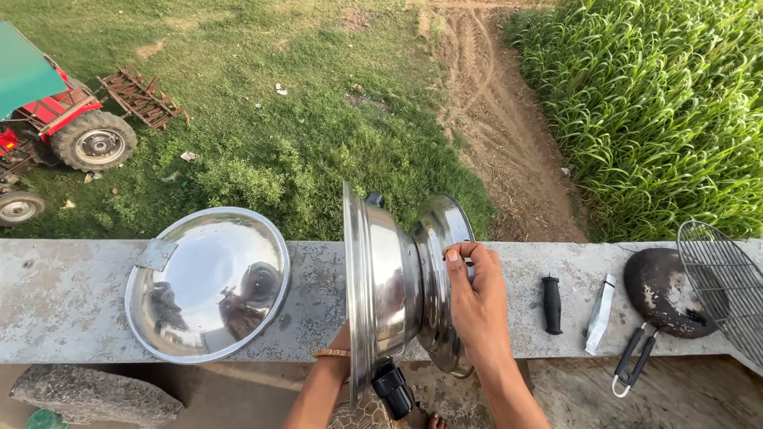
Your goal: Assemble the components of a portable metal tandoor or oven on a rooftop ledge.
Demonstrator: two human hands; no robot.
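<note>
A concrete worktop (63, 302) carries a steel lid (208, 282) left of the grips. The steel pot (389, 286), on edge, is pinched by the right hand (477, 298); the left hand (342, 349) is mostly hidden, its grip unclear. Right: wire grill (727, 282), blackened pan (664, 294), black handle (551, 304).

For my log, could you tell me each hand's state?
Left hand: mostly hidden behind the steel pot; grip cannot be told.
Right hand: closed on its base.

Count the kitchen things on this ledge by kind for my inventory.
Steel vessel, held on edge in both hands: 1
Steel lid: 1
Black handle: 1
Metal strip: 1
Blackened pan: 1
Wire grill: 1
Total: 6
</note>
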